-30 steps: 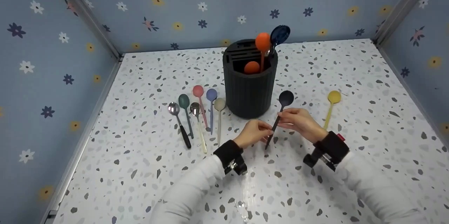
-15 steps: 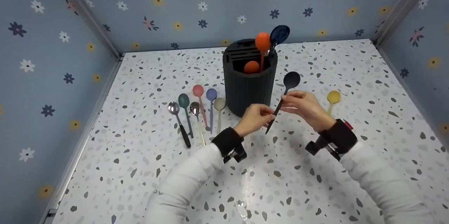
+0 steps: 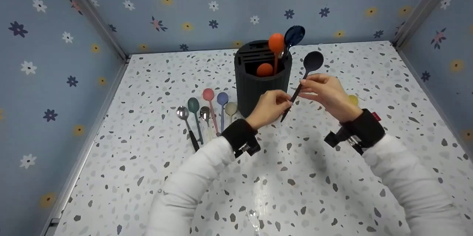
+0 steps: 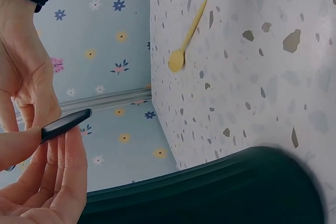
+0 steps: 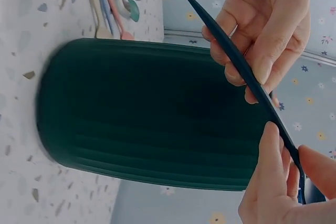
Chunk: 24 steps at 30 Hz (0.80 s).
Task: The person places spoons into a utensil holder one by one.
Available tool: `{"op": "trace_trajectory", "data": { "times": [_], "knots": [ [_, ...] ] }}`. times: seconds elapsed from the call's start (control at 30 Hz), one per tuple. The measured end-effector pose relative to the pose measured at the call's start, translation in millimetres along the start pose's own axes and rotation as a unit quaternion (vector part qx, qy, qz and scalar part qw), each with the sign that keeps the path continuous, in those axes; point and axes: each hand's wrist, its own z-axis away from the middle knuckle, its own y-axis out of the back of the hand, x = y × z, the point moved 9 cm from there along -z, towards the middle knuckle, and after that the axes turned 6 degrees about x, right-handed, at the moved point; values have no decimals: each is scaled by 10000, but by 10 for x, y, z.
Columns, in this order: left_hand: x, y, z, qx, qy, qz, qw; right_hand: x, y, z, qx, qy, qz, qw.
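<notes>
Black spoon held tilted, bowl up, in air beside black holder. Handle pinched by left hand near lower end, by right hand just below bowl; fingers of both curled, gaps narrow. Orange spoons and dark blue spoon kept in holder. Row of spoons laid on speckled table, some handles covered by left sleeve. Yellow spoon partly hidden by right hand in head view. Red tag seen on right wristband; lettering too small to be read.

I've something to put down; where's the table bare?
The table looks bare between left wall and spoon row, and between yellow spoon and right wall. Crowded: left of the black holder, among spoons, and by its front right, where hands hold the black spoon.
</notes>
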Motion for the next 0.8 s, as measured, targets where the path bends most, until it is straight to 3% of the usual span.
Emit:
{"op": "trace_trajectory", "data": {
  "times": [0.23,0.8],
  "knots": [
    [212,121,-112,231,-266,-184,9992,-274,-53,-7,-9,366,-223,9991],
    [543,396,-363,742,-678,-370,9942,-734,-167,-74,133,921,-806,9924]
  ]
}}
